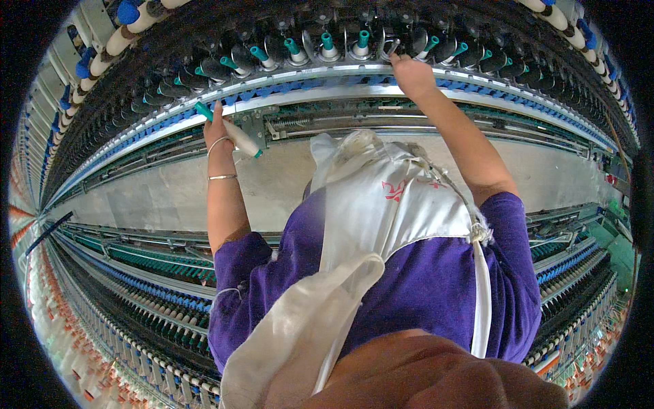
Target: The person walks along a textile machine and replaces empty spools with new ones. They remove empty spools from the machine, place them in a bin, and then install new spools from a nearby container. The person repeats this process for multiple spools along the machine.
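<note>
My left hand is closed around a yarn bobbin, in front of the machine's front rail. White yarn covers its body; green tube shows at the end past my fingers and at the lower end. Whether these are one bobbin or two I cannot tell. My right hand reaches up to the spindle row, its fingers pinched at a spindle position with a ring; what they grip is too small to make out. Left of it stand a bobbin and another bobbin, green-topped with white yarn.
More green-topped bobbins run along the curved row, with thin dark discs between them. A blue-and-silver rail lies in front. White rolls with blue ends hang above. Behind me stands another spinning frame. I wear a white apron.
</note>
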Tool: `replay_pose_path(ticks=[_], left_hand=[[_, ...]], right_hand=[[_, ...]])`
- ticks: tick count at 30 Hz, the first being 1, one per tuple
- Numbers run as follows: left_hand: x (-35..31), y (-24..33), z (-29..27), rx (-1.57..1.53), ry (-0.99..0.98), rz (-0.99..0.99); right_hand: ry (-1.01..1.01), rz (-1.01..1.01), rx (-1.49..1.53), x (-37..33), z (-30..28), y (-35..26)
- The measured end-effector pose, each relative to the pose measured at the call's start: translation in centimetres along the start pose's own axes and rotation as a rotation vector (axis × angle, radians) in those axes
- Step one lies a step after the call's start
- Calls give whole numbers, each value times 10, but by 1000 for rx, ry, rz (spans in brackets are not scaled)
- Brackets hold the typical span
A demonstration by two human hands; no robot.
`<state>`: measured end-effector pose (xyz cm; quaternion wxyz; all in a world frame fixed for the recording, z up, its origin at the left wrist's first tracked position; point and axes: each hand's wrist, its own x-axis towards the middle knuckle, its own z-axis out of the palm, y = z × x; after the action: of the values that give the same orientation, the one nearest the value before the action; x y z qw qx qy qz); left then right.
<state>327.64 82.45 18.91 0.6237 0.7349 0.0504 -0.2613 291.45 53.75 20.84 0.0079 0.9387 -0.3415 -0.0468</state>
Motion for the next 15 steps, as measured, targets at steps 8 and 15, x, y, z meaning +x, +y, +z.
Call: replay_pose_path(ticks=[8,15], left_hand=[[33,-5,9,248,12,260],[56,-3,12,589,24,397]], right_hand=[[130,4,32,-5,-3,2],[174,71,63,4,8,-1]])
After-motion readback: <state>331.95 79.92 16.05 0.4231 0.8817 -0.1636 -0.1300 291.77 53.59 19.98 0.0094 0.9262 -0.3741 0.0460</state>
